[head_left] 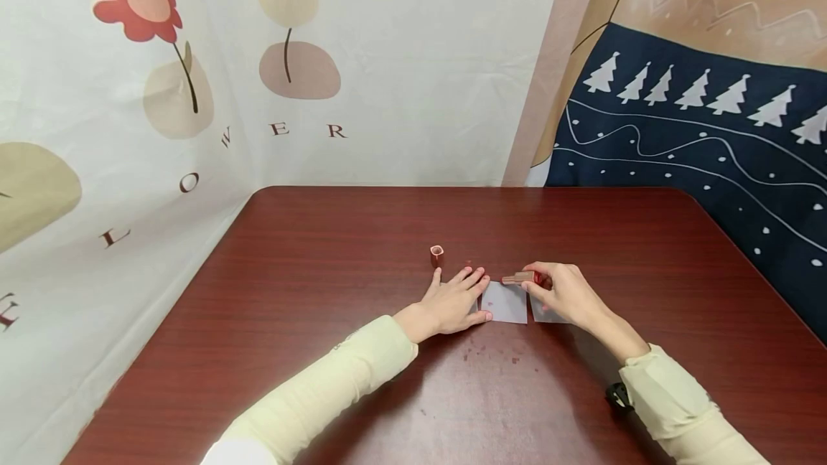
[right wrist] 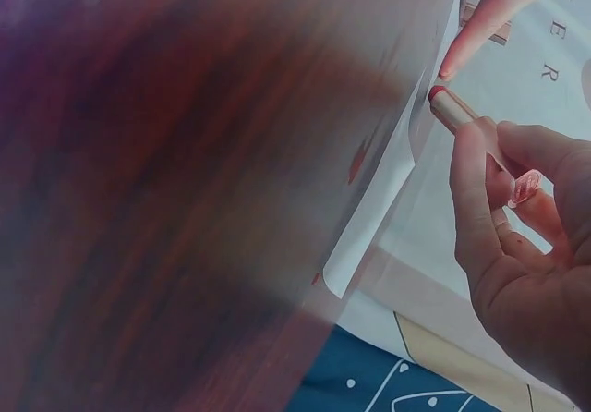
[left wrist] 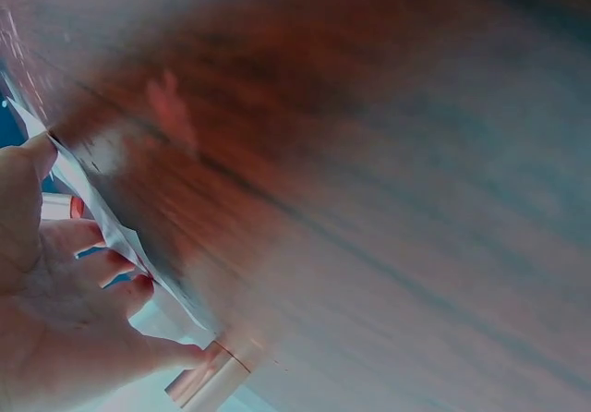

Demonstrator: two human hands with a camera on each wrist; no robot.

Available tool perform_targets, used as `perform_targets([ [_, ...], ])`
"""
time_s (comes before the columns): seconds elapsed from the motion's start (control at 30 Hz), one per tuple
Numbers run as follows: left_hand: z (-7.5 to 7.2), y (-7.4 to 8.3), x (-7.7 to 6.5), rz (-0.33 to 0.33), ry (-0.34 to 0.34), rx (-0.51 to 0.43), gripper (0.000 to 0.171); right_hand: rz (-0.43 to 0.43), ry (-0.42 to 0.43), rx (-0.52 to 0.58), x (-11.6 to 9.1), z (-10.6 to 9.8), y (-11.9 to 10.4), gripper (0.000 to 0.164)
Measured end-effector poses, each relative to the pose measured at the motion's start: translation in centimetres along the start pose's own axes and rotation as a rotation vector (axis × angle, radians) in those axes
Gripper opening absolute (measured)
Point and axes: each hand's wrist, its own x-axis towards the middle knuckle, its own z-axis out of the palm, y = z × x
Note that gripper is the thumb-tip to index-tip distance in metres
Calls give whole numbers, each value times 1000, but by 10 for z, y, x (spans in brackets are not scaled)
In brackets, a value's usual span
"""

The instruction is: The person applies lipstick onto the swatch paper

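My right hand point(head_left: 571, 296) pinches an uncapped lipstick point(head_left: 519, 278) by its base, thumb and fingers curled around it. The red tip point(right wrist: 437, 91) points left, close over the far edge of a small white paper square point(head_left: 505, 303). My left hand point(head_left: 449, 303) lies spread on the table, fingers straight, its thumb at the left edge of that paper. Another piece of paper is mostly hidden under this hand. The lipstick cap point(head_left: 436, 256) stands upright just beyond the left little finger; it also shows in the left wrist view. A further paper point(head_left: 545, 313) lies partly under the right hand.
The dark red wooden table point(head_left: 323, 250) carries small reddish smudges point(head_left: 515, 361) in front of the papers. A printed white curtain point(head_left: 420, 92) rises behind and at the left, a dark blue tree-patterned cloth point(head_left: 678, 120) at the right. Something black point(head_left: 619, 396) shows beside the right cuff.
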Motion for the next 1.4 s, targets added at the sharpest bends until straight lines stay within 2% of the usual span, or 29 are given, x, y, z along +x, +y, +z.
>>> perform_targets([
  [0.4,-2,0,-1,-8,-13,-35,67,-39,-1,-58,0,-1,-3,27],
  [1.0,0,0,-1,-15,-15,-53,67,-46,-15,-71,-3,-1,-4,26],
  [1.23,-1,1,-2,-12,-16,-52,68,-74,11,-124,-3,-1,-4,25],
  [1.4,-3,1,-3,-12,-15,-54,68,-79,11,-123,-3,-1,-5,23],
])
